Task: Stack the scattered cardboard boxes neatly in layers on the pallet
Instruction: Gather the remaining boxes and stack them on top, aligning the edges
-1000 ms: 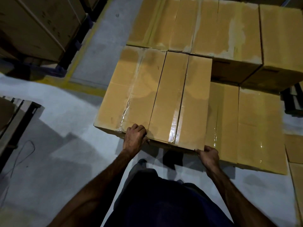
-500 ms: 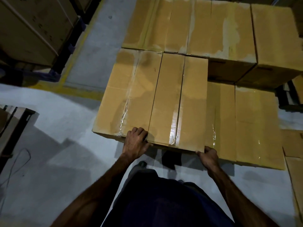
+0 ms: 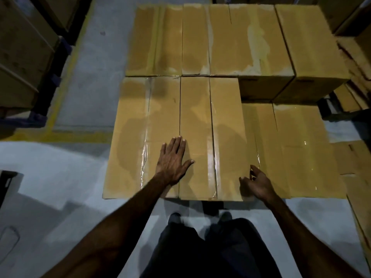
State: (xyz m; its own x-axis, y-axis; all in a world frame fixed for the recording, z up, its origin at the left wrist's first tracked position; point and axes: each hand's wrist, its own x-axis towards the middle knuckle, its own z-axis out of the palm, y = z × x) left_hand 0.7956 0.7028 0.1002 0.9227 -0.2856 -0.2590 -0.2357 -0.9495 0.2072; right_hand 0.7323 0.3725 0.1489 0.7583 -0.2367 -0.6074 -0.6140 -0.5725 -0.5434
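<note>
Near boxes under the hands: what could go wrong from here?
1. The near boxes seem to overhang the layer below on the left; pressing with the flat left hand might tip them.
2. The right hand sits at the step down to the lower boxes; fingers could get pinched if the upper box shifts.

Bare forearms, no sleeves in view, dark navy trousers (image 3: 210, 249), dark shoes (image 3: 175, 217)

We see matt brown cardboard boxes (image 3: 196, 121) sealed with glossy clear tape (image 3: 213, 153) that catches the light; the grey concrete floor (image 3: 50, 173) looks dull and slightly rough.
</note>
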